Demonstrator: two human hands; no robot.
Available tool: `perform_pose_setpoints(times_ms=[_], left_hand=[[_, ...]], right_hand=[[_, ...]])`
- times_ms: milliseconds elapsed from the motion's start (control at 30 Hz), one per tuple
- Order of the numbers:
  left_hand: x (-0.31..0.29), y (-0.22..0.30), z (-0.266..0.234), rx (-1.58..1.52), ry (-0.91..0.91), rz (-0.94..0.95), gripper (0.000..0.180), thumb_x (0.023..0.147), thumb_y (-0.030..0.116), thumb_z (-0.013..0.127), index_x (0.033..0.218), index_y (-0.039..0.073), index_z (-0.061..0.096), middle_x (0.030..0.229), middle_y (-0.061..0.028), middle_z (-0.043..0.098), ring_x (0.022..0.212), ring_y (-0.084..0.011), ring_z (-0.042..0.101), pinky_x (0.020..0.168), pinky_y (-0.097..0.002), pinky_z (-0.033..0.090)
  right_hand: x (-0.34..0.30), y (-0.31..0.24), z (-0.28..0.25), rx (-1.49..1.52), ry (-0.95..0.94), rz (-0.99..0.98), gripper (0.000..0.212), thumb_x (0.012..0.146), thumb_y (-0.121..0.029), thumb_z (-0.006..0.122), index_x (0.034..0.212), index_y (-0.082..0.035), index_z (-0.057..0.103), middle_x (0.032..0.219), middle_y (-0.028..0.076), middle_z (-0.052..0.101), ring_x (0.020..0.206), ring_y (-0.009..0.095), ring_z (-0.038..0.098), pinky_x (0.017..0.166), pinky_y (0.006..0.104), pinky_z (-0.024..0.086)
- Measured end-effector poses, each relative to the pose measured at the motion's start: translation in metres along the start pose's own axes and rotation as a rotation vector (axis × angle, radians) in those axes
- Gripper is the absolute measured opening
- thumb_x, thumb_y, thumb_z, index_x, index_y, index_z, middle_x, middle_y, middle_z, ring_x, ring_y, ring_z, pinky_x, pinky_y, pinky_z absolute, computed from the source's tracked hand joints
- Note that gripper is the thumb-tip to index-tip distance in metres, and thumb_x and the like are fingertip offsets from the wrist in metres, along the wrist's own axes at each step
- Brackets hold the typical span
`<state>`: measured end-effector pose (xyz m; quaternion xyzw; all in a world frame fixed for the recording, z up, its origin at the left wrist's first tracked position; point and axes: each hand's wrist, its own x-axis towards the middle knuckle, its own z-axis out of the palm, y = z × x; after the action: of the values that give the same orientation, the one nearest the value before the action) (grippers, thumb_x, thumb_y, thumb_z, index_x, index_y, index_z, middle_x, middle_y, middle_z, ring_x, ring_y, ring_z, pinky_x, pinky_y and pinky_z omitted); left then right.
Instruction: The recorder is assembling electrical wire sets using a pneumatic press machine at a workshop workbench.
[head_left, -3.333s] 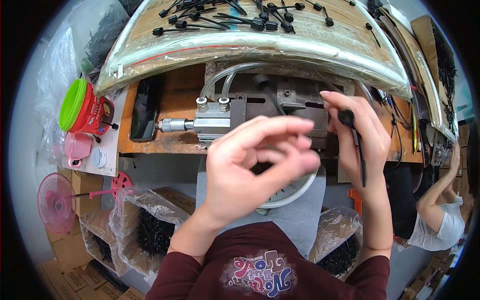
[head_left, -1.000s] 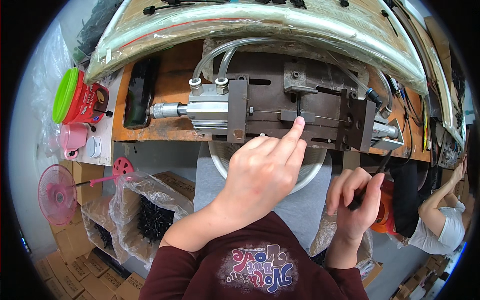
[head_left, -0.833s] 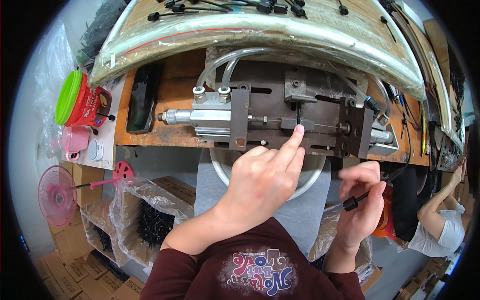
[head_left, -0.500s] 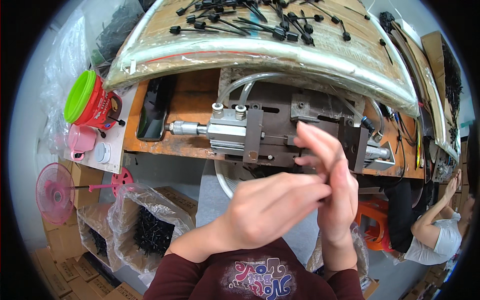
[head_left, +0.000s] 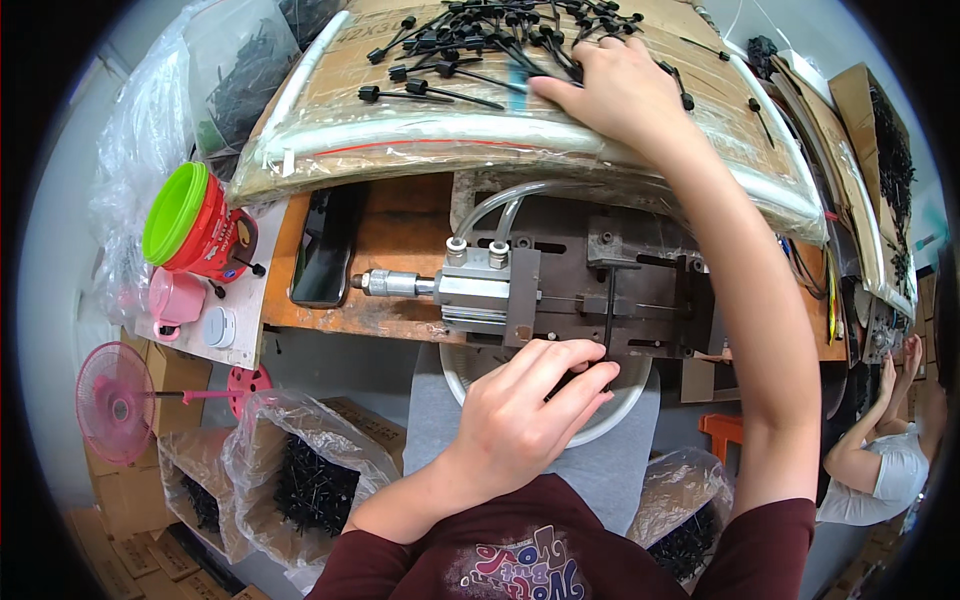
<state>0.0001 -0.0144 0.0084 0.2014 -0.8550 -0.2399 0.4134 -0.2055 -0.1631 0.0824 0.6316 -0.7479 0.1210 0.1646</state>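
My left hand is closed in a pinch on a black plastic stem, just in front of the metal clamping fixture. The stem points away from me across the fixture's thin rod; its near end is hidden by my fingers. Farther off, my right hand rests over the raised, plastic-wrapped cardboard board, thumb apart from the fingers. Its fingertips reach among loose black stems with knob-like heads, and nothing shows held in it.
A white basin sits under the fixture at my lap. Clear hoses curve from the cylinder. Left are a phone, a red tub, a pink fan and bags of black parts. A co-worker sits at right.
My hands were close together in front of the fixture. My right hand has moved away to the board; the left has lowered, and a black stem now shows across the fixture.
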Motion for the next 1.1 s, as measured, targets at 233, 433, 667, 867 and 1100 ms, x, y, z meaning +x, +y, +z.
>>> perform_pose_setpoints(times_ms=[233, 433, 667, 867, 1100], left_hand=[[-0.003, -0.006, 0.004, 0.014, -0.07, -0.006, 0.025, 0.07, 0.009, 0.077, 0.094, 0.004, 0.069, 0.104, -0.0074, 0.064, 0.083, -0.0207, 0.063, 0.066, -0.03, 0.054], [-0.005, -0.008, 0.017, 0.056, -0.074, 0.01, 0.023, 0.072, 0.006, 0.074, 0.094, 0.001, 0.067, 0.12, -0.0137, 0.062, 0.092, -0.0252, 0.064, 0.075, -0.0337, 0.054], [-0.006, -0.011, 0.03, 0.224, -0.112, 0.08, 0.023, 0.071, 0.006, 0.073, 0.092, -0.002, 0.065, 0.123, -0.0178, 0.061, 0.087, -0.0263, 0.066, 0.078, -0.0337, 0.055], [0.003, -0.013, 0.034, 0.224, -0.14, 0.107, 0.023, 0.071, 0.007, 0.072, 0.09, -0.002, 0.063, 0.124, -0.0186, 0.06, 0.077, -0.0237, 0.065, 0.071, -0.0326, 0.053], [0.002, -0.004, 0.034, 0.344, -0.193, 0.101, 0.023, 0.071, 0.007, 0.072, 0.09, -0.001, 0.064, 0.123, -0.0188, 0.062, 0.066, -0.0206, 0.063, 0.063, -0.0296, 0.051]], right_hand=[[-0.019, 0.065, -0.013, 0.198, -0.025, -0.276, 0.033, 0.085, -0.029, 0.068, 0.106, -0.004, 0.068, 0.112, 0.015, 0.063, 0.108, 0.031, 0.055, 0.094, 0.0396, 0.044], [-0.035, 0.105, -0.025, 0.276, 0.106, -0.456, 0.039, 0.081, -0.032, 0.072, 0.112, -0.008, 0.067, 0.111, 0.013, 0.064, 0.11, 0.03, 0.058, 0.094, 0.039, 0.046], [-0.032, 0.112, -0.034, 0.182, -0.17, -0.255, 0.046, 0.078, -0.034, 0.072, 0.116, -0.01, 0.063, 0.111, 0.015, 0.064, 0.107, 0.031, 0.06, 0.093, 0.0391, 0.047], [-0.037, 0.109, -0.031, 0.099, -0.058, -0.322, 0.034, 0.081, -0.018, 0.063, 0.113, -0.005, 0.061, 0.112, 0.01, 0.062, 0.104, 0.025, 0.058, 0.093, 0.0372, 0.046], [-0.034, 0.11, -0.043, -0.023, -0.098, -0.371, 0.033, 0.077, -0.014, 0.064, 0.108, -0.003, 0.063, 0.109, 0.009, 0.059, 0.107, 0.026, 0.056, 0.094, 0.0379, 0.046]])
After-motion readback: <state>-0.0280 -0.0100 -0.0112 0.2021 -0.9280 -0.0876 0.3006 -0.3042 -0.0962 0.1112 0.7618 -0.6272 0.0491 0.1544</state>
